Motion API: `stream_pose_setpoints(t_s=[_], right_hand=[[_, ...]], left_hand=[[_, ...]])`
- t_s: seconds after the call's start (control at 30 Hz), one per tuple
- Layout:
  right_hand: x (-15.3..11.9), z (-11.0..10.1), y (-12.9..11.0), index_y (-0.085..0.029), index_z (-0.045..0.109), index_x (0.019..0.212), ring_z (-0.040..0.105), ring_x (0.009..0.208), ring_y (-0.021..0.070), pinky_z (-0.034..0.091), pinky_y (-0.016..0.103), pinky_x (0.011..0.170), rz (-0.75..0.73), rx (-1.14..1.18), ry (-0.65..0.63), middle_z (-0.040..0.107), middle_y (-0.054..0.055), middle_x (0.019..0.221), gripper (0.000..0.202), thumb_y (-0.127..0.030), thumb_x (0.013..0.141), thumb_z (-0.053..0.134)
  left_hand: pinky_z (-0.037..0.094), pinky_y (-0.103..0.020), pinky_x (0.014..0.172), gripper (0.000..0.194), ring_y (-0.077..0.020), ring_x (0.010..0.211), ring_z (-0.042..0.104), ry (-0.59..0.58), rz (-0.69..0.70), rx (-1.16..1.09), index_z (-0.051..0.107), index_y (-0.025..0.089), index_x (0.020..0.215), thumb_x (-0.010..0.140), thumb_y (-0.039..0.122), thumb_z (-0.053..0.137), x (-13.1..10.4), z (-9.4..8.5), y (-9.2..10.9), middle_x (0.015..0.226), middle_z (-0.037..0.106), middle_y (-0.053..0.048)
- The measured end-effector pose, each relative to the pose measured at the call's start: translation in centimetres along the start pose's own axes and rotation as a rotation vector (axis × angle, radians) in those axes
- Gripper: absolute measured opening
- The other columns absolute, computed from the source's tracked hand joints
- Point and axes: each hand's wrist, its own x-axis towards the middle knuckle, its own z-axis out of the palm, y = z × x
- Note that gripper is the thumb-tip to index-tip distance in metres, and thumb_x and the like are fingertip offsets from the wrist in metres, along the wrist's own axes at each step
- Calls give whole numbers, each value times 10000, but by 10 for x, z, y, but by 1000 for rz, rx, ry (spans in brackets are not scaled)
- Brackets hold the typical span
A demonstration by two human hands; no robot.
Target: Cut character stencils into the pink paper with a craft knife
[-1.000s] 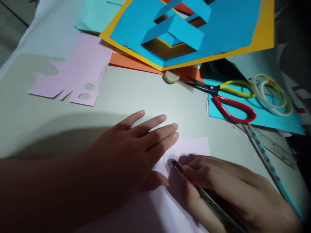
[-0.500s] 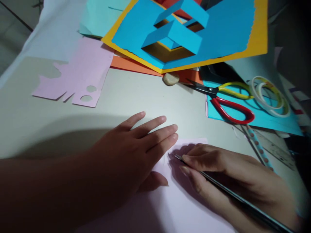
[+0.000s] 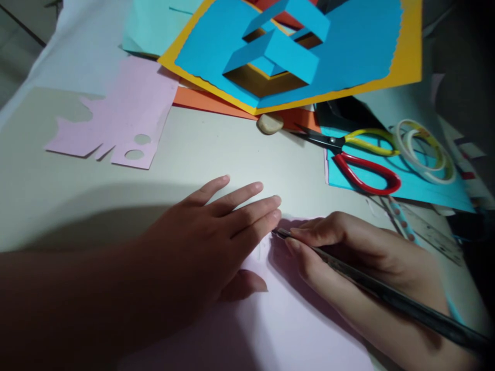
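Observation:
A sheet of pale pink paper [image 3: 305,319] lies at the near side of the table. My left hand [image 3: 224,237] rests flat on it, fingers spread, with the thumb lower down on the sheet. In my right hand [image 3: 359,268] is a long dark pencil [image 3: 348,273], pinched between thumb and fingers. Its narrow tip meets the paper near the top edge, close beside my left index fingertip. Faint thin lines show on the sheet between the two hands.
Beyond the hands lie a cut pink paper piece [image 3: 135,108], a blue-and-yellow pop-up card [image 3: 340,56], a small eraser-like lump [image 3: 269,123], scissors [image 3: 338,144] with red and yellow handles, tape rolls [image 3: 423,152] and a ruler [image 3: 436,234]. Orange paper [image 3: 209,103] sits under the card.
My right hand has shifted up and slightly left with the pencil, bringing its tip nearer my left index finger. My left hand stays on the paper. The view has shifted slightly.

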Motion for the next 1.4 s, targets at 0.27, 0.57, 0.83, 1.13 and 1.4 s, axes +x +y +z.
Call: stream_pose_setpoints(t_s=[0.27,0.57,0.83,1.13,1.4], right_hand=[[2,0,0,-215,732,810,778,608,175,571,178,481,30,10,-37,818,8,772,79,-164,860,698],[0,0,-2,-225,721,798,765,593,156,551,170,472,4,18,-32,810,-7,761,106,-161,872,681],[4,2,-3,-230,718,798,760,582,157,545,173,460,27,15,-21,807,-10,743,109,-143,856,687],[2,0,-1,-226,712,789,758,585,148,550,171,477,13,5,-24,801,-12,744,111,-154,869,680],[-1,1,-6,-200,711,772,740,561,148,565,197,496,-139,-114,13,802,21,749,111,-112,834,687]], left_hand=[[133,-434,1265,573,-235,1524,301,3,-12,-12,404,158,1502,1064,527,414,0,-1,1,1626,393,-20],[123,-431,1269,570,-234,1532,287,1,-13,-8,402,164,1509,1062,517,425,3,0,1,1633,379,-13],[129,-424,1269,577,-231,1531,289,3,-18,-10,400,164,1511,1061,524,425,1,-2,1,1631,382,-10],[161,-443,1261,570,-235,1523,308,-6,-10,-15,413,161,1499,1062,526,416,0,-1,0,1624,396,-16],[146,-442,1262,562,-233,1528,292,-21,-23,1,399,167,1511,1064,507,420,2,-1,1,1632,382,-10]])
